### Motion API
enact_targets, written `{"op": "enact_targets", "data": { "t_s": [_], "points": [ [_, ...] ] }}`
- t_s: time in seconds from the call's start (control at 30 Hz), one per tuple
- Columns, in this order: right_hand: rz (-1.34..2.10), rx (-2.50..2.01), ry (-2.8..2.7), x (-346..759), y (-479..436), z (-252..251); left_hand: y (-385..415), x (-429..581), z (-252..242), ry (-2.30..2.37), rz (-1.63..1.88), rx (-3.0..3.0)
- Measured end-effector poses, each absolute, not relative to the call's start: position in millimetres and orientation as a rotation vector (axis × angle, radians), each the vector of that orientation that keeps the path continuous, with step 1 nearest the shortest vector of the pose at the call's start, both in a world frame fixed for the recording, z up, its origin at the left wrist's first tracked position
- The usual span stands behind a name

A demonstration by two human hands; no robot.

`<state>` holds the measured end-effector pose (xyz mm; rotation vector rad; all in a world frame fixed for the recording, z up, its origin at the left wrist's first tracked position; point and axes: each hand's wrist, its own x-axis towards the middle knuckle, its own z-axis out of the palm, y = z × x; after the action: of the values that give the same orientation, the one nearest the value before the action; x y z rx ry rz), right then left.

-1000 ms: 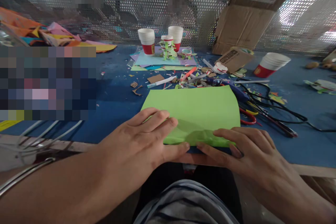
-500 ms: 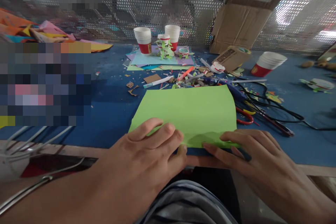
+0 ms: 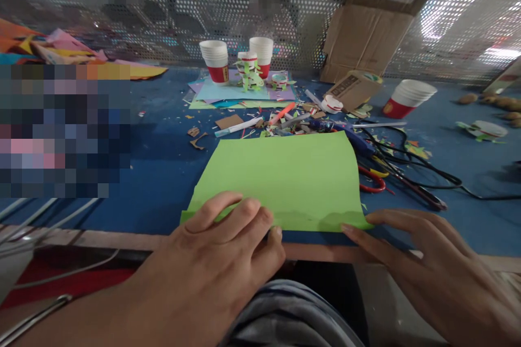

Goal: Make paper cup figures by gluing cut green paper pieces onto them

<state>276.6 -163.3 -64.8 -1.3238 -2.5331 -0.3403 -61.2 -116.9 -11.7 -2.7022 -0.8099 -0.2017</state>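
A sheet of light green paper (image 3: 280,179) lies on the blue table, its near edge folded up in a narrow strip. My left hand (image 3: 228,244) rests over the near left part of that edge, fingers bent on the paper and thumb on the near side, holding it. At the near right corner, my right hand (image 3: 423,260) has its thumb and index finger on the folded edge, pinching it lightly. The other fingers of my right hand are partly hidden.
Beyond the paper lie scraps, a marker (image 3: 239,127), a blue glue gun (image 3: 358,141) with black cord, and red-handled scissors (image 3: 372,180). Stacked paper cups (image 3: 214,59) stand farther back, with more cups (image 3: 409,98) at right. A cardboard box (image 3: 366,32) leans on the mesh.
My right hand has slid right along the folded near edge to the paper's corner. My left hand keeps its place on the paper. The view has shifted slightly.
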Motion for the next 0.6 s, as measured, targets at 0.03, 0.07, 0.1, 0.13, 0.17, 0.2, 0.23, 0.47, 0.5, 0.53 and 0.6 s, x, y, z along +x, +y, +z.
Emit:
{"op": "enact_targets", "data": {
  "t_s": [0.03,0.07,0.1,0.13,0.17,0.2,0.23,0.47,0.5,0.53,0.6],
  "points": [
    [-0.342,-1.345,-2.530,281,-165,-66,-117,-61,-12,-0.810,-0.201,-2.702],
    [-0.344,-1.362,-2.524,284,-166,-66,-117,-60,-12,-0.810,-0.203,-2.703],
    [-0.349,-1.372,-2.517,287,-167,-66,-117,-60,-12,-0.812,-0.200,-2.705],
    [-0.363,-1.376,-2.508,289,-167,-65,-117,-60,-13,-0.816,-0.198,-2.705],
    [-0.376,-1.377,-2.501,290,-167,-65,-117,-60,-13,-0.821,-0.196,-2.703],
    [-0.391,-1.375,-2.497,290,-166,-64,-118,-60,-14,-0.825,-0.197,-2.702],
    [-0.405,-1.372,-2.494,290,-166,-64,-118,-60,-15,-0.826,-0.199,-2.703],
    [-0.404,-1.374,-2.457,289,-167,-66,-123,-60,-19,-0.814,-0.210,-2.717],
    [-0.398,-1.383,-2.432,289,-168,-66,-124,-60,-20,-0.816,-0.211,-2.718],
    [-0.386,-1.398,-2.408,289,-169,-65,-126,-59,-22,-0.828,-0.208,-2.716],
    [-0.352,-1.417,-2.362,288,-172,-64,-129,-58,-24,-0.859,-0.207,-2.709]
  ]
}}
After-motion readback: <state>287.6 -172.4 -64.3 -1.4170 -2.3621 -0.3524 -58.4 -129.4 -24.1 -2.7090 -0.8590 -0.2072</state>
